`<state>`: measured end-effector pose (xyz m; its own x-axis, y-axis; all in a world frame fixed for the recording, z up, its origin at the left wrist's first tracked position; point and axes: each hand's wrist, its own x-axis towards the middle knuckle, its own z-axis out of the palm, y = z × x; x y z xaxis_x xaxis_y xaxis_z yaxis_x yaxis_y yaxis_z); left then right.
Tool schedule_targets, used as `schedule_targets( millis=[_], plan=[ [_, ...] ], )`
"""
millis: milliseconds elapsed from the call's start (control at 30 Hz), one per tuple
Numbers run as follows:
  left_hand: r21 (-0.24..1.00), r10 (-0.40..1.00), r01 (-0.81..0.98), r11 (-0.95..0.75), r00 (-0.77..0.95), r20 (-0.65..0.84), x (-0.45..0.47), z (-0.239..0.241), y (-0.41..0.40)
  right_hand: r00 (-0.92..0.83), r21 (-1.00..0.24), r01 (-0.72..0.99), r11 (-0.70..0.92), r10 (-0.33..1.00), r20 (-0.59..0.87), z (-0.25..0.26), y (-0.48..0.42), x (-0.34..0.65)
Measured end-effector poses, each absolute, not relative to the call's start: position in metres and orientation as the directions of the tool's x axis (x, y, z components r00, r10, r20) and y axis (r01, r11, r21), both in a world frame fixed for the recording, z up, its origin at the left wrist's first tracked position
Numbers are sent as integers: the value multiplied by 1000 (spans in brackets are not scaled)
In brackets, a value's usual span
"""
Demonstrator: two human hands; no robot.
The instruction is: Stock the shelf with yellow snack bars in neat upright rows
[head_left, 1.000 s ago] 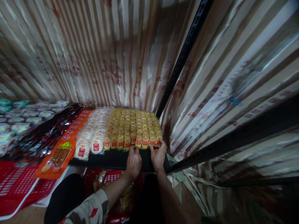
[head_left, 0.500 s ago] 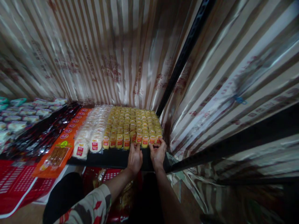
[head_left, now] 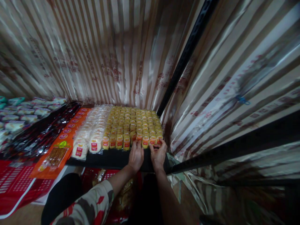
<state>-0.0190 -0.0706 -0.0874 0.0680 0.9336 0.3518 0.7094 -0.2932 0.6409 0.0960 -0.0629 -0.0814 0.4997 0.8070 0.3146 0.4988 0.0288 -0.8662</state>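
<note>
Packets [head_left: 126, 142], yellow with red labels, stand in tight rows on a dark shelf [head_left: 105, 158], lined up apparently so that the labels face front and each row props the next. At six o'clock from the block's middle, the left hand [head_left: 136, 157] rests its bent fingers against the front row, just below a packet that seems to sit askew. At five o'clock, the right hand [head_left: 158, 156] sets thumb and fingers to the end packets, perhaps to steady that corner. The tips are partly lost among the wrappers, so whether either hand grips or only presses cannot be told. White bags [head_left: 95, 145] flank the block at nine o'clock, with an orange bag [head_left: 57, 153] beyond, its near end jutting over the shelf's edge. Farther out, glossy dark packs [head_left: 42, 128] blur together, contents unreadable. A red basket [head_left: 16, 181] at eight o'clock is cut off by the frame; goods below the left forearm are too dim to identify. Striped sheeting [head_left: 126, 47] at twelve o'clock hides whatever lies behind.
</note>
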Motion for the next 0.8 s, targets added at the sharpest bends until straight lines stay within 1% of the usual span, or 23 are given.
schedule_targets(
  millis=[167, 400, 533, 700, 800],
  plan=[
    [651, 938, 700, -294, 81, 336, -19, -85, -72, 490, -843, 537, 43, 797, 353, -84, -63, 98],
    [635, 924, 698, -332, 106, 367, -22, -85, -72, 475, -814, 579, 42, 795, 378, -83, -63, 98],
    [638, 919, 692, -337, 94, 383, -23, -85, -73, 476, -824, 564, 53, 795, 377, -82, -64, 98],
    [611, 891, 684, -398, 132, 434, -25, -86, -75, 505, -854, 516, 60, 785, 360, -83, -65, 99],
    [600, 881, 696, -396, 103, 462, -26, -87, -77, 513, -868, 493, 63, 785, 348, -86, -65, 99]
  ],
)
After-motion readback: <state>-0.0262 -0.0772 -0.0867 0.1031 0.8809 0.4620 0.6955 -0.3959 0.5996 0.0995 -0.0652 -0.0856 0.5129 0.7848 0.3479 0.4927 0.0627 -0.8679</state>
